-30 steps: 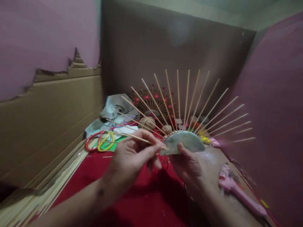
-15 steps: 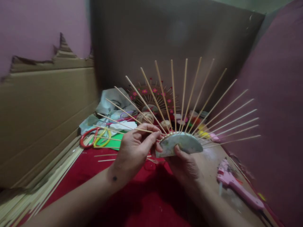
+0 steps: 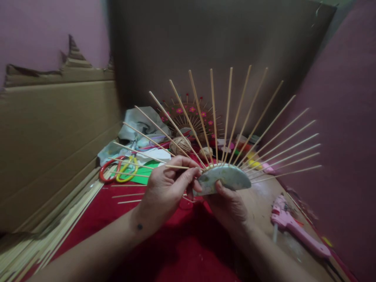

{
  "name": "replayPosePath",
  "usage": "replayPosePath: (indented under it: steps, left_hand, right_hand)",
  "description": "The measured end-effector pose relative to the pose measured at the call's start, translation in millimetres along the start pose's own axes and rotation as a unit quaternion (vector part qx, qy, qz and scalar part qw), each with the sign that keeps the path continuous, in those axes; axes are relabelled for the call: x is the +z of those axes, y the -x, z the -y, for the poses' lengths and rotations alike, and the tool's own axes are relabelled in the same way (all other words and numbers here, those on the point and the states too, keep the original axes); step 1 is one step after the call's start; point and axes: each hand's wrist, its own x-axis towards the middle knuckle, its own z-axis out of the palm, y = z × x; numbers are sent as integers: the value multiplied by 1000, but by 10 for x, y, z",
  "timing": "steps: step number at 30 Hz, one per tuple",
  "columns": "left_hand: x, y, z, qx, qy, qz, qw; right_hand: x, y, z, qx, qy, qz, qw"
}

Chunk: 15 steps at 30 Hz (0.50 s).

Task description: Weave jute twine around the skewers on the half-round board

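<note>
A pale, marbled half-disc (image 3: 226,176) has several thin wooden sticks (image 3: 212,113) fanning out from its curved edge. My right hand (image 3: 232,203) grips this half-disc from below, with the thumb pressed on its front face. At the left end of the curve, my left hand (image 3: 173,180) is closed in a pinch beside the stick bases. What its fingertips hold is hidden; a thin reddish strand hangs just under them. Some sticks on the left pass behind this hand and come out beyond it. A brownish line runs along the stick bases on the curved edge.
Red cloth (image 3: 176,250) covers the table. A pink glue gun (image 3: 296,227) lies at right. Red- and yellow-handled scissors (image 3: 127,169), green sheet (image 3: 143,172) and twine balls (image 3: 179,145) sit behind. A decorated fan (image 3: 190,109) stands at the back; long sticks (image 3: 55,239) lie left.
The left-side sticks reach slightly farther left and up in view as the fan shifts a little. Both hands keep nearly the same pose on the half-disc.
</note>
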Motion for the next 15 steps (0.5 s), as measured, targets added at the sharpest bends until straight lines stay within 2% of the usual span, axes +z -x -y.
replayPosePath:
  steps: [4, 9, 15]
  left_hand:
    - [-5, -25, 3, -24, 12, 1, 1000]
    - [-4, -29, -24, -51, 15, -12, 999]
    - [23, 15, -40, -29, -2, -21, 999]
  right_hand:
    - [-17, -1, -1, 3, 7, 12, 1000]
    - [-38, -5, -15, -1, 13, -8, 1000]
    - [-10, 8, -3, 5, 23, 3, 1000]
